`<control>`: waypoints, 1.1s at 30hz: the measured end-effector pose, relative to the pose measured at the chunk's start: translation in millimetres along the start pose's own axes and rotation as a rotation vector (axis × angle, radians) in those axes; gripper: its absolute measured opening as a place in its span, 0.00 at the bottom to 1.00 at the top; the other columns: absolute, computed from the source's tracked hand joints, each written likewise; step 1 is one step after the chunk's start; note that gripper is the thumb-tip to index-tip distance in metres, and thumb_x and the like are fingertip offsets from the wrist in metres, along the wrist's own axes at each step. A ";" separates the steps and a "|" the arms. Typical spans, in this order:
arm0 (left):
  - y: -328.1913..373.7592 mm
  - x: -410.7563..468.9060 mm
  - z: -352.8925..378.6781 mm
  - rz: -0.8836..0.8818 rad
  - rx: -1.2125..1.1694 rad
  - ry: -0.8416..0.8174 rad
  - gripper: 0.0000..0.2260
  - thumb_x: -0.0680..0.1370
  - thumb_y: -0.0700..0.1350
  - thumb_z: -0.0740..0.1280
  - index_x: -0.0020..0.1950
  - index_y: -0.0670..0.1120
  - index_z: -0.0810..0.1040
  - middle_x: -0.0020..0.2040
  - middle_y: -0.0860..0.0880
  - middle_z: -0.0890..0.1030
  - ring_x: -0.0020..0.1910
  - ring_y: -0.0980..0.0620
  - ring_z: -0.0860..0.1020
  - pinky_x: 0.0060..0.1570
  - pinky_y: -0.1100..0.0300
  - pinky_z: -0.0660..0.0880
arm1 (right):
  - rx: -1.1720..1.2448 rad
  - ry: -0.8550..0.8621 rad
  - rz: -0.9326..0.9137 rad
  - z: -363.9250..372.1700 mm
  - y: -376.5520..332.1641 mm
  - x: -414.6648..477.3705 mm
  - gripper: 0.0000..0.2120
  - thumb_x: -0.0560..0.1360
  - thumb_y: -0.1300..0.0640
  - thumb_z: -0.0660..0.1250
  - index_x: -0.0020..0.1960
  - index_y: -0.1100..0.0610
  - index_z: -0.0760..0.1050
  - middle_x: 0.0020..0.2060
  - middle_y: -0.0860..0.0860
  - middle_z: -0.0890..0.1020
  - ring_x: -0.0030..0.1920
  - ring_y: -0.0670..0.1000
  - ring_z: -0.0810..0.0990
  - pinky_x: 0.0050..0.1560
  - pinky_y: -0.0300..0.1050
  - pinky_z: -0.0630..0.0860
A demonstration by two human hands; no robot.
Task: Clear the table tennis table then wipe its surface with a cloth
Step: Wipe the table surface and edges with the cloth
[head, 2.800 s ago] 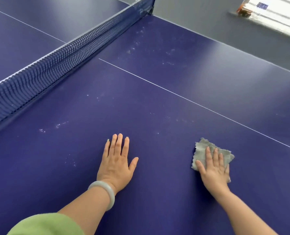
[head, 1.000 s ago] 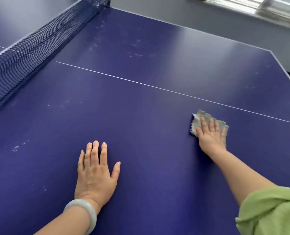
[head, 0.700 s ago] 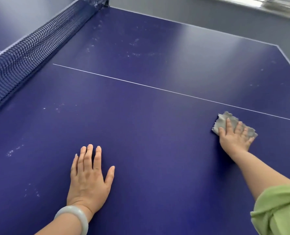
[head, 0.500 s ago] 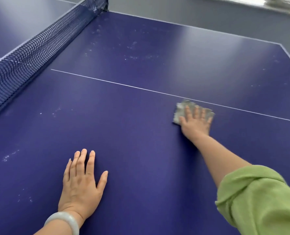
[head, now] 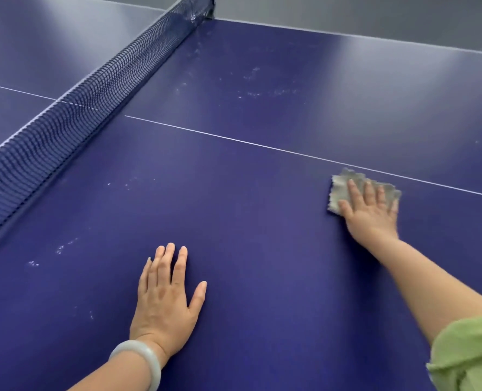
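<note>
The dark blue table tennis table (head: pixel 262 210) fills the view. My right hand (head: pixel 371 211) lies flat with straight fingers on a small folded grey cloth (head: pixel 340 190), pressing it to the surface just below the white centre line (head: pixel 234 140). My left hand (head: pixel 166 300), with a pale bangle at the wrist, rests palm down and flat on the bare table nearer to me. Pale dusty smudges (head: pixel 251 86) show on the far half of this side, and more smudges (head: pixel 62 246) lie near the net.
The dark blue net (head: pixel 73 122) runs diagonally along the left, from the lower left to its post at the top. Beyond the table's far edge (head: pixel 375 36) is grey floor.
My right hand has slid the cloth back and forth along the centre line, left and then right again. My left hand has stayed flat in place. The view has shifted left towards the net.
</note>
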State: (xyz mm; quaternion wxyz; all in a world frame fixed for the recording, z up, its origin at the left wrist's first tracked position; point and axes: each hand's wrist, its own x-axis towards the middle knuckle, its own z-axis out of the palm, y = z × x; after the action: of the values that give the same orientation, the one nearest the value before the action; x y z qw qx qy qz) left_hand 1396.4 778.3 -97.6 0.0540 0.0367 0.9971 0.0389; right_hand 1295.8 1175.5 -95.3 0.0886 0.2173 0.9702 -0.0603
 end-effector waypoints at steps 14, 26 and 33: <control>-6.3 1.1 4.2 0.043 -0.018 0.016 0.35 0.78 0.64 0.38 0.81 0.46 0.50 0.80 0.44 0.52 0.80 0.45 0.46 0.78 0.47 0.45 | -0.075 -0.020 -0.460 44.2 -164.6 -123.4 0.30 0.81 0.37 0.42 0.79 0.40 0.36 0.79 0.47 0.38 0.78 0.51 0.34 0.75 0.58 0.30; -55.3 -21.6 -28.3 0.257 -0.432 0.033 0.25 0.84 0.55 0.51 0.79 0.46 0.59 0.79 0.46 0.55 0.79 0.49 0.47 0.78 0.53 0.42 | -0.049 -0.021 -0.056 60.1 -167.3 -199.8 0.30 0.81 0.40 0.40 0.79 0.44 0.32 0.79 0.50 0.36 0.78 0.54 0.34 0.74 0.59 0.30; -205.4 -72.2 -30.8 -0.074 -0.156 0.184 0.35 0.82 0.61 0.43 0.70 0.35 0.71 0.70 0.35 0.70 0.71 0.35 0.67 0.71 0.37 0.63 | -0.062 -0.025 0.053 58.5 -202.6 -213.5 0.30 0.81 0.41 0.38 0.80 0.48 0.34 0.79 0.53 0.37 0.78 0.57 0.35 0.75 0.64 0.35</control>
State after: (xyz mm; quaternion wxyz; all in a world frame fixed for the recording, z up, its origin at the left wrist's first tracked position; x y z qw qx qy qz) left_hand 1450.4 566.3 -76.3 -0.0337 -0.0082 0.9925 0.1174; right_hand 1406.7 896.7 -94.3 0.1089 0.2393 0.9643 -0.0305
